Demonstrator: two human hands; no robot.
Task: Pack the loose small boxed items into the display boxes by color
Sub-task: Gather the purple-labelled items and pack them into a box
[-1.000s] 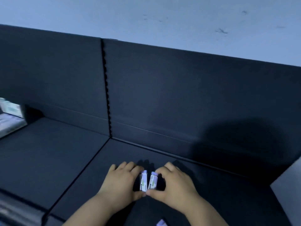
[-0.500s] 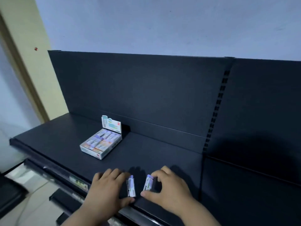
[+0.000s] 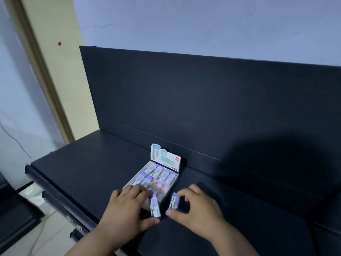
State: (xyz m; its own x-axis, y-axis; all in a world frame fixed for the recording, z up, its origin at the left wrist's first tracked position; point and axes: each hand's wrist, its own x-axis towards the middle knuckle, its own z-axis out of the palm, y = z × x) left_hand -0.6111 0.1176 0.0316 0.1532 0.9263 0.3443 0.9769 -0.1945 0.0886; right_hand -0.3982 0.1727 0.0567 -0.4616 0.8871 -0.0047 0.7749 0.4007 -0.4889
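Note:
A white display box (image 3: 175, 179) with an upright printed back flap stands on the dark shelf (image 3: 88, 174), filled with several small purple-topped boxed items and some orange ones. My left hand (image 3: 125, 213) pinches one small white and purple box (image 3: 155, 207) between thumb and fingers, just in front of the display box's near corner. My right hand (image 3: 199, 209) pinches a second small purple-topped box (image 3: 174, 202) to the right of the first. The two small boxes are a short way apart.
The shelf has a tall dark back panel (image 3: 203, 100) and a front edge rail (image 3: 55, 196) on the left. A pale wall and a beige door frame (image 3: 55, 74) lie beyond the shelf's left end. Floor shows below left.
Both hands have carried the two small boxes leftward along the shelf. The display box, far to the left before, now sits right at my left hand's fingertips.

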